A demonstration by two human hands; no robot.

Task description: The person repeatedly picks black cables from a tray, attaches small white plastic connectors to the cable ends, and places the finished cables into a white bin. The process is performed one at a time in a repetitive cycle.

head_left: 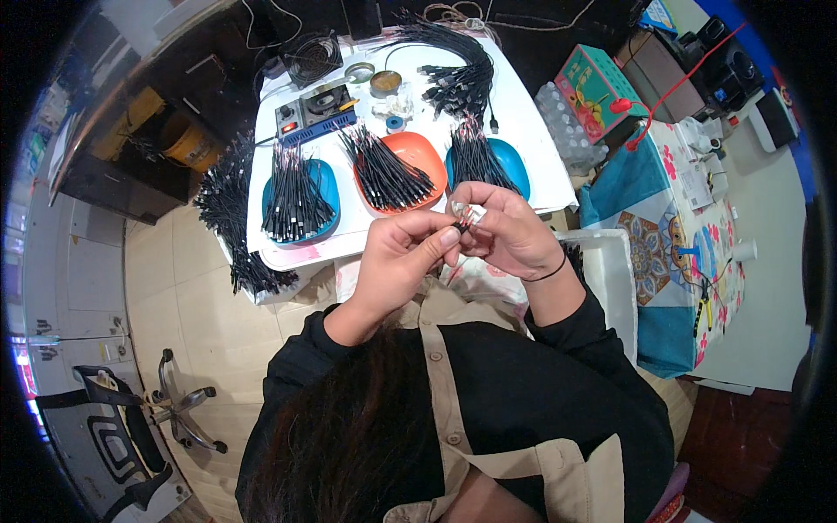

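Note:
In front of my chest, above the table's near edge, both hands meet at the end of a short black cable [459, 227] with thin red and light wire ends. My left hand [401, 254] is closed, thumb and fingers pinching the black jacket. The fingers of my right hand [513, 234] pinch at the wire ends, where a small white piece [472, 212] shows; I cannot tell what it is. Just beyond are a left blue bowl [328, 185], an orange bowl [423, 153] and a right blue bowl [513, 166], each with a bundle of black cables.
On the white table [532, 131] stand a soldering station [318, 113], a round tin [385, 84], a small fan [311, 57] and a heap of cables [458, 74]. More cables [235, 209] hang at the left edge. At right are a green carton [597, 91] and a cloth-covered table [654, 253].

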